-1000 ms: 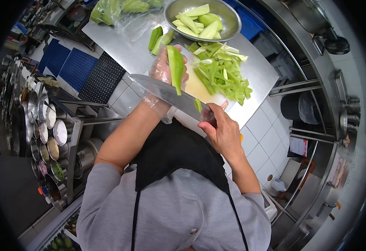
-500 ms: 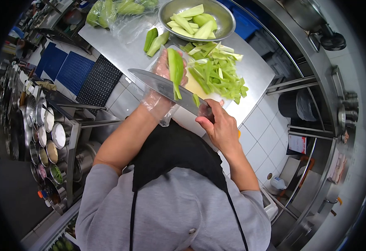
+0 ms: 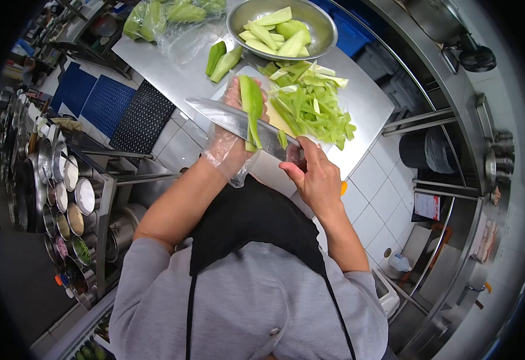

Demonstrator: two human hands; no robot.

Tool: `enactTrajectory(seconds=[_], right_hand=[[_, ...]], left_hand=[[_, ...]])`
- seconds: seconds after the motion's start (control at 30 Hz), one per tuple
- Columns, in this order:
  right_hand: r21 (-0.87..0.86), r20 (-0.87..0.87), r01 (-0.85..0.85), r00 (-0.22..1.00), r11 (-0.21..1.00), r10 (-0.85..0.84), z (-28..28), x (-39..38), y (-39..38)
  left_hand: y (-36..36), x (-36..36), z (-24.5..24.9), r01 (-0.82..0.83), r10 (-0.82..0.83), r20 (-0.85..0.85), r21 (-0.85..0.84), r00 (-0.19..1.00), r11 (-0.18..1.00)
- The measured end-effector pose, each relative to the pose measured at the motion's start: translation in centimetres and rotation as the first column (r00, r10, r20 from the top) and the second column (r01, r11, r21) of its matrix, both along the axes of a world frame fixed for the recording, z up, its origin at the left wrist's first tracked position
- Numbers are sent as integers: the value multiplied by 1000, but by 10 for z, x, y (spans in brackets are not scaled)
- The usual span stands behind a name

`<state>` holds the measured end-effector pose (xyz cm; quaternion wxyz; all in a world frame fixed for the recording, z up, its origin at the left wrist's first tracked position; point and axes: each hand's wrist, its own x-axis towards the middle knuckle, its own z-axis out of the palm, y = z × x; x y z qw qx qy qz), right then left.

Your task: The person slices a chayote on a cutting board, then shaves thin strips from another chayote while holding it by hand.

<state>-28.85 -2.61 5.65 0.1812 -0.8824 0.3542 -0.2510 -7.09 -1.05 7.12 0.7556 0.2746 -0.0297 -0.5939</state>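
My left hand (image 3: 233, 99), in a clear plastic glove, is closed round a long green gourd mostly hidden under the knife. My right hand (image 3: 317, 177), bare, grips a broad kitchen knife (image 3: 220, 117) near its heel; the handle is hidden. The blade lies across the gourd, its tip pointing left. A long green strip of skin (image 3: 251, 105) lies over the blade, and a small green scrap (image 3: 282, 138) clings near the heel. Just beyond my hands, a heap of green peelings (image 3: 316, 111) covers much of a pale cutting board (image 3: 276, 124).
A steel bowl (image 3: 331, 47) with several peeled gourd pieces stands at the table's far side. Two gourd pieces (image 3: 226, 63) lie left of it, beside a clear bag of gourds (image 3: 178, 21). Shelving with metal containers (image 3: 84, 195) stands left; a black bin (image 3: 418, 153) is right.
The knife and my right hand have shifted slightly to the right and down. The strip over the blade has moved a little lower. My left hand still holds the gourd.
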Motion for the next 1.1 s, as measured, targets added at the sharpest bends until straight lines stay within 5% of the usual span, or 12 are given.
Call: enactTrajectory(seconds=[0.33, 0.63, 0.73, 0.97, 1.03, 1.1], right_hand=[[-145, -14, 42, 999, 989, -45, -8, 7, -10], [127, -64, 45, 997, 991, -37, -3, 1, -8], [63, -58, 8, 998, 998, -5, -2, -4, -1], [136, -56, 85, 995, 987, -78, -3, 0, -8], [217, 0, 86, 996, 972, -88, -2, 2, -16], [173, -66, 84, 995, 981, -73, -2, -2, -10]], left_hand=[[7, -16, 0, -58, 43, 158, 87, 987, 995], [5, -21, -1, -57, 12, 210, 212, 978, 976], [5, -6, -12, -38, 23, 166, 86, 986, 996], [7, -19, -12, -27, 9, 191, 92, 982, 995], [14, -29, -11, -32, -26, 432, 126, 902, 992], [10, -24, -12, 17, -46, 221, 132, 974, 991]])
